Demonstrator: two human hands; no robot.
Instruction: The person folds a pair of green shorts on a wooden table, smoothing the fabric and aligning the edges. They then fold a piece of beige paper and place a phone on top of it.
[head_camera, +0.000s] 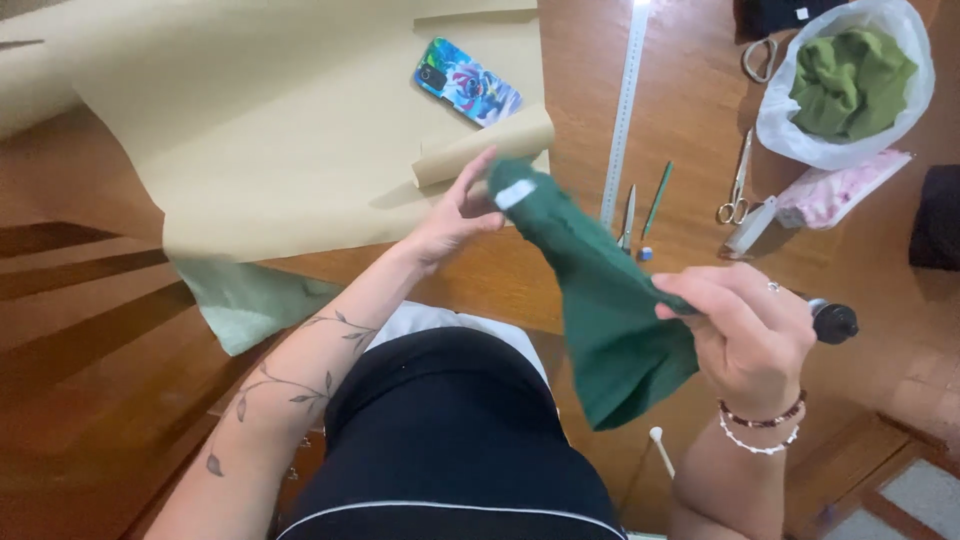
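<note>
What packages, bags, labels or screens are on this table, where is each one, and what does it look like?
Plastic bag: top right, white, open, green cloth inside.
Packet: below the bag, flat, pink and white pattern.
Label: small white patch on the dark green cloth, by the left hand.
Phone: on tan paper, back up, colourful floral case; no screen showing.

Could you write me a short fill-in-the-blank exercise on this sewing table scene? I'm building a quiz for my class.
1. Both hands, the left hand and the right hand, hold a dark ____ cloth.
2. The phone lies on the tan ____.
3. The white bag holds crumpled ____ fabric.
4. The scissors lie to the ____ of the long ruler.

Missing words: green; paper; green; right
</note>
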